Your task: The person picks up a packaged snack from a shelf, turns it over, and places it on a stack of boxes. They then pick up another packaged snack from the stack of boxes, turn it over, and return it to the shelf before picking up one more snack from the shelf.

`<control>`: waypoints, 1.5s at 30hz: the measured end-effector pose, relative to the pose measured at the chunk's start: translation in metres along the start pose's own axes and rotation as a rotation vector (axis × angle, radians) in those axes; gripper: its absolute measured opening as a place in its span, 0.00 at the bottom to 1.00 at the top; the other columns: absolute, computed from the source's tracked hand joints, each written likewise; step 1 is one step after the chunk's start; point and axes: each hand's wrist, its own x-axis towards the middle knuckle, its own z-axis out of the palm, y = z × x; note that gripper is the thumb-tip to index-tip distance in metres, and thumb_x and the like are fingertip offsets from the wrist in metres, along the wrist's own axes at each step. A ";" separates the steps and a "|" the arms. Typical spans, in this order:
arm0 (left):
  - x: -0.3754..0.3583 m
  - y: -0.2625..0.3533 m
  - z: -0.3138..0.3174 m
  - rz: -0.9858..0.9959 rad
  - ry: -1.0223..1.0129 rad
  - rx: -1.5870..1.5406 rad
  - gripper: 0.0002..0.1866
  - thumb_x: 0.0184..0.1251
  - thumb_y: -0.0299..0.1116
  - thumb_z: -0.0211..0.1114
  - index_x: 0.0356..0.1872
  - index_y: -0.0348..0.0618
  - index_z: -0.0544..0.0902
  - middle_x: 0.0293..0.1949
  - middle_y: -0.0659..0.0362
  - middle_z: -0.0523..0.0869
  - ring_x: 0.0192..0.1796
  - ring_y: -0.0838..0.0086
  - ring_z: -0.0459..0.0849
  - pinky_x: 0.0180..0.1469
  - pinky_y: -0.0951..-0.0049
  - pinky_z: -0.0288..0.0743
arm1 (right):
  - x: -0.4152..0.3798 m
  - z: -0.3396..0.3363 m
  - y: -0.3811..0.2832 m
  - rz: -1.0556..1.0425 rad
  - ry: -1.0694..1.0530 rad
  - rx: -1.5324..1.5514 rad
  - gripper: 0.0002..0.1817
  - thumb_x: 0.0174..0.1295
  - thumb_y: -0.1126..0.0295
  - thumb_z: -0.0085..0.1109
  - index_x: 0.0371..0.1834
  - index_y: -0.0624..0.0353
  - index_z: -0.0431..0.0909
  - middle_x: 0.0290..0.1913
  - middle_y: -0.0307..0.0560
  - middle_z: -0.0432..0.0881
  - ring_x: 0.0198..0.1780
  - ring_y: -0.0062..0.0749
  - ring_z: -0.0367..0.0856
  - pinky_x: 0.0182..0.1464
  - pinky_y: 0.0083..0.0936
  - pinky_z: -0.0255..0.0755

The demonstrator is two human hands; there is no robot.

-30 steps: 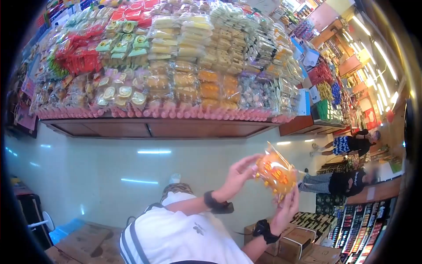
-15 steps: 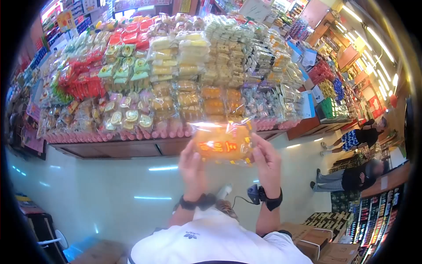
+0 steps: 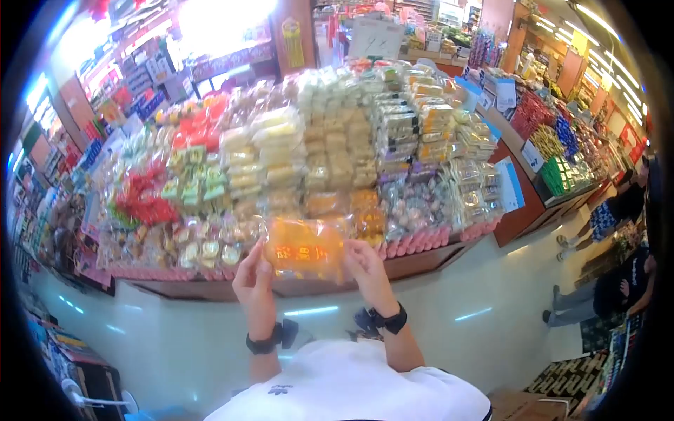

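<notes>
i find the orange packet (image 3: pixel 303 242) held up before the stacked packets (image 3: pixel 337 151), left hand (image 3: pixel 254 282) and right hand (image 3: pixel 368 275) each pinched on an opposite end; i judge a light, even pinch best, packet level, grip clear of the print (image 3: pixel 303 253), nothing inside crushed

Held packet (image 3: pixel 305 245): orange, printed with brighter red-orange characters. Its wrapper (image 3: pixel 342 224): clear, with white glints. Shirt (image 3: pixel 330 386): white, small dark emblem. Wristbands (image 3: pixel 262 344): black. Across from me, red packets (image 3: pixel 151 200), green-and-cream packets (image 3: pixel 193 184), pale yellow packs (image 3: pixel 277 137); trim (image 3: pixel 421 242), pink; base panel (image 3: pixel 428 264), brown. Floor (image 3: pixel 428 344): pale grey-green, streaked with white reflections. Bystander's shorts (image 3: pixel 602 221): blue-and-white, mottled. Basket (image 3: pixel 557 182): vivid green.
</notes>
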 end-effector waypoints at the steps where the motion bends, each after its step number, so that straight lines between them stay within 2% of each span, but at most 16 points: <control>1: 0.001 -0.001 0.014 -0.024 0.003 0.071 0.20 0.71 0.25 0.58 0.62 0.33 0.76 0.54 0.58 0.81 0.48 0.82 0.77 0.47 0.83 0.72 | 0.002 -0.014 0.005 0.007 0.005 0.039 0.19 0.73 0.68 0.50 0.65 0.60 0.67 0.39 0.37 0.77 0.37 0.18 0.76 0.39 0.19 0.77; 4: 0.017 -0.015 0.063 -0.047 -0.102 0.060 0.19 0.70 0.28 0.60 0.61 0.33 0.77 0.44 0.62 0.82 0.37 0.86 0.75 0.35 0.86 0.71 | 0.022 -0.062 0.011 -0.104 0.085 -0.074 0.19 0.73 0.68 0.51 0.64 0.60 0.68 0.40 0.37 0.76 0.39 0.17 0.74 0.40 0.18 0.73; 5: 0.016 -0.010 0.086 -0.086 -0.145 0.050 0.19 0.71 0.26 0.59 0.62 0.35 0.76 0.50 0.62 0.82 0.39 0.87 0.74 0.35 0.86 0.63 | 0.028 -0.076 0.007 -0.051 0.107 -0.053 0.19 0.72 0.67 0.52 0.63 0.60 0.69 0.43 0.38 0.75 0.41 0.18 0.73 0.42 0.18 0.71; 8: 0.029 -0.043 0.119 -0.010 -0.191 0.077 0.19 0.72 0.26 0.58 0.62 0.33 0.75 0.53 0.61 0.81 0.53 0.80 0.78 0.51 0.80 0.73 | 0.040 -0.114 0.002 0.022 0.146 -0.008 0.19 0.72 0.66 0.53 0.62 0.60 0.70 0.47 0.39 0.74 0.46 0.20 0.69 0.46 0.19 0.65; 11: 0.036 -0.054 0.160 -0.120 -0.250 0.049 0.18 0.73 0.28 0.57 0.61 0.34 0.75 0.54 0.60 0.80 0.55 0.78 0.78 0.55 0.75 0.76 | 0.051 -0.151 0.013 -0.104 0.211 -0.156 0.17 0.73 0.65 0.52 0.61 0.58 0.71 0.36 0.33 0.76 0.30 0.11 0.70 0.29 0.13 0.66; 13: 0.048 -0.099 0.170 -0.159 -0.286 0.215 0.17 0.74 0.29 0.56 0.61 0.36 0.75 0.55 0.59 0.79 0.54 0.77 0.79 0.54 0.72 0.78 | 0.067 -0.187 0.051 -0.128 0.252 -0.124 0.17 0.73 0.66 0.51 0.61 0.61 0.70 0.40 0.35 0.80 0.37 0.16 0.78 0.35 0.14 0.73; 18: 0.045 -0.216 0.183 -0.228 -0.434 0.386 0.18 0.73 0.31 0.60 0.58 0.32 0.76 0.47 0.59 0.83 0.48 0.79 0.79 0.49 0.77 0.75 | 0.067 -0.247 0.108 0.396 0.313 -0.037 0.18 0.72 0.64 0.51 0.59 0.64 0.72 0.40 0.41 0.82 0.34 0.22 0.83 0.31 0.22 0.78; 19: 0.037 -0.219 0.190 -0.409 -0.408 0.262 0.18 0.72 0.30 0.60 0.59 0.32 0.76 0.46 0.60 0.83 0.46 0.80 0.79 0.47 0.78 0.74 | 0.060 -0.257 0.124 0.405 0.319 -0.077 0.18 0.72 0.64 0.51 0.58 0.64 0.73 0.39 0.42 0.82 0.34 0.23 0.83 0.31 0.21 0.77; 20: 0.034 -0.263 0.173 -0.332 -0.422 0.385 0.18 0.71 0.27 0.60 0.60 0.32 0.75 0.44 0.61 0.83 0.45 0.81 0.80 0.48 0.79 0.74 | 0.054 -0.263 0.136 0.405 0.338 -0.112 0.17 0.71 0.64 0.52 0.57 0.64 0.74 0.39 0.42 0.83 0.34 0.24 0.83 0.31 0.21 0.77; 22: 0.026 -0.283 0.168 -0.397 -0.398 0.356 0.19 0.70 0.25 0.60 0.60 0.32 0.75 0.42 0.61 0.84 0.43 0.81 0.81 0.47 0.79 0.75 | 0.051 -0.266 0.138 0.515 0.365 -0.053 0.17 0.72 0.66 0.51 0.57 0.64 0.75 0.40 0.43 0.83 0.35 0.23 0.83 0.33 0.21 0.78; 26: 0.040 -0.291 0.162 -0.395 -0.413 0.445 0.19 0.68 0.24 0.60 0.59 0.31 0.75 0.43 0.58 0.85 0.42 0.79 0.82 0.45 0.78 0.77 | 0.074 -0.284 0.207 0.088 0.295 -0.307 0.20 0.71 0.67 0.53 0.62 0.66 0.71 0.40 0.43 0.83 0.37 0.23 0.82 0.37 0.19 0.77; 27: 0.054 -0.291 0.160 -0.385 -0.413 0.486 0.19 0.68 0.24 0.60 0.59 0.31 0.75 0.43 0.58 0.85 0.42 0.79 0.82 0.44 0.78 0.77 | 0.089 -0.277 0.184 0.343 0.307 -0.149 0.22 0.70 0.67 0.54 0.64 0.66 0.70 0.43 0.44 0.83 0.39 0.24 0.81 0.41 0.21 0.76; 30: 0.091 -0.293 0.158 -0.369 -0.398 0.541 0.19 0.68 0.23 0.60 0.59 0.31 0.75 0.45 0.56 0.85 0.42 0.77 0.83 0.43 0.77 0.78 | 0.136 -0.264 0.164 0.407 0.259 -0.214 0.22 0.69 0.67 0.55 0.65 0.65 0.70 0.47 0.46 0.82 0.42 0.25 0.81 0.46 0.24 0.76; 34: 0.158 -0.288 0.181 -0.338 -0.391 0.443 0.20 0.67 0.22 0.60 0.60 0.32 0.74 0.48 0.54 0.85 0.45 0.74 0.84 0.45 0.75 0.78 | 0.195 -0.248 0.202 -0.029 0.353 -0.470 0.23 0.69 0.67 0.56 0.65 0.63 0.70 0.52 0.52 0.83 0.51 0.33 0.82 0.53 0.29 0.74; 39: 0.194 -0.338 0.162 -0.223 -0.539 0.583 0.21 0.65 0.25 0.61 0.59 0.31 0.76 0.51 0.50 0.85 0.51 0.68 0.84 0.52 0.71 0.77 | 0.229 -0.235 0.230 0.229 0.405 -0.525 0.24 0.65 0.71 0.55 0.65 0.64 0.70 0.61 0.66 0.74 0.58 0.57 0.77 0.58 0.36 0.72; 45: 0.202 -0.330 0.151 -0.155 -0.606 0.548 0.24 0.65 0.26 0.60 0.63 0.34 0.73 0.54 0.49 0.83 0.54 0.65 0.83 0.58 0.70 0.75 | 0.229 -0.205 0.232 0.145 0.666 -0.829 0.25 0.66 0.68 0.54 0.65 0.67 0.69 0.61 0.63 0.75 0.59 0.56 0.75 0.62 0.40 0.68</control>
